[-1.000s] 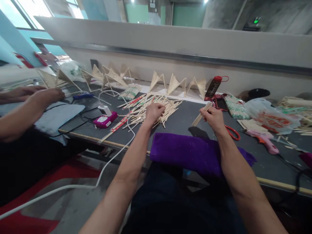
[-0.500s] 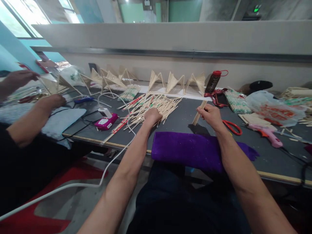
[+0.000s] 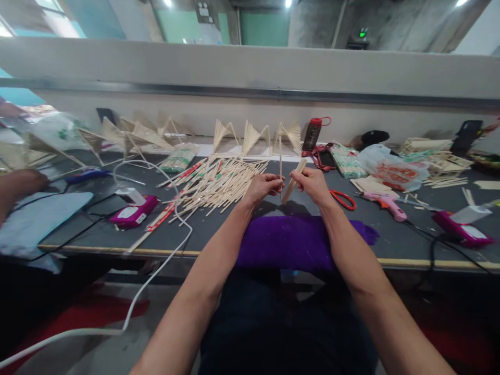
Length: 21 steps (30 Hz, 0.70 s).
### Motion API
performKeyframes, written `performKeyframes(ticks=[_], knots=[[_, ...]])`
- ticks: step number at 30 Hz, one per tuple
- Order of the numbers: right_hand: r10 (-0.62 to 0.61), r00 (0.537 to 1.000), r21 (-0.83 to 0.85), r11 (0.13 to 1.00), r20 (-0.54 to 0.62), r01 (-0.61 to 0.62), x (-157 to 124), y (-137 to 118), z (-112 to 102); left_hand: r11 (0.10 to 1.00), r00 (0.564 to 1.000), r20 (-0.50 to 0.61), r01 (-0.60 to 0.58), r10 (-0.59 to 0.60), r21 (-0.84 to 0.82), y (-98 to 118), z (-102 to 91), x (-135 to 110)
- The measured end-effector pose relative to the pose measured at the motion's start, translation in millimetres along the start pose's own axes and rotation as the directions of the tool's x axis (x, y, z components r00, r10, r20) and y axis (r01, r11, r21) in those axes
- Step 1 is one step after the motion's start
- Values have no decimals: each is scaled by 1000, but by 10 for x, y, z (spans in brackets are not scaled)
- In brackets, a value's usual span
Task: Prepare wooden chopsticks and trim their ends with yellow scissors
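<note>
My left hand (image 3: 266, 188) pinches a wooden chopstick (image 3: 280, 159) that stands upright above the table. Right beside it, my right hand (image 3: 310, 183) is closed around a small bundle of chopsticks (image 3: 292, 183), tilted slightly to the right. Left of my hands lies a loose pile of chopsticks (image 3: 222, 182), some with red or green paper wrappers. A folded purple cloth (image 3: 285, 242) rests at the table's front edge, below my wrists. Behind the pile stand fan-shaped twisted stick structures (image 3: 253, 138).
Red-handled scissors (image 3: 344, 200) and a pink glue gun (image 3: 385, 204) lie to the right. A red-capped bottle (image 3: 312, 133) stands at the back. A magenta power socket (image 3: 135, 211) and a white cable (image 3: 183, 234) are on the left, near a co-worker's hand (image 3: 29, 182).
My left hand has left the pile with a chopstick and come up beside the bundle in my right hand. My view has turned to the right.
</note>
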State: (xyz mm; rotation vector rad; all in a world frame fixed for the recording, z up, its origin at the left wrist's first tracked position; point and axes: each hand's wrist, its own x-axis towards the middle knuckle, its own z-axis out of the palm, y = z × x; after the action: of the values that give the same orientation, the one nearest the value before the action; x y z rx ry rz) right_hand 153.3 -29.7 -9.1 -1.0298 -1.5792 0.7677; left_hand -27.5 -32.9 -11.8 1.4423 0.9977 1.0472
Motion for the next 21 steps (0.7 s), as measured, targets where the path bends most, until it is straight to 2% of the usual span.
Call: performKeyframes(ticks=[3, 7, 10, 15, 21], knots=[[-38, 999, -102, 994, -2, 37, 22, 33, -26, 998, 999, 0, -33, 33, 49, -70, 127, 73], [-100, 994, -243, 964, 35, 105, 34, 49, -23, 995, 999, 17, -42, 41, 92, -140, 113, 95], [-116, 992, -285, 951, 40, 123, 31, 51, 1, 992, 1000, 29, -17, 13, 129, -169, 87, 77], [-51, 995, -216, 974, 87, 69, 17, 76, 23, 989, 998, 60, -6, -3, 145, -229, 76, 73], [-44, 989, -102, 993, 141, 58, 16, 110, 5, 972, 991, 119, -91, 66, 217, -293, 57, 99]])
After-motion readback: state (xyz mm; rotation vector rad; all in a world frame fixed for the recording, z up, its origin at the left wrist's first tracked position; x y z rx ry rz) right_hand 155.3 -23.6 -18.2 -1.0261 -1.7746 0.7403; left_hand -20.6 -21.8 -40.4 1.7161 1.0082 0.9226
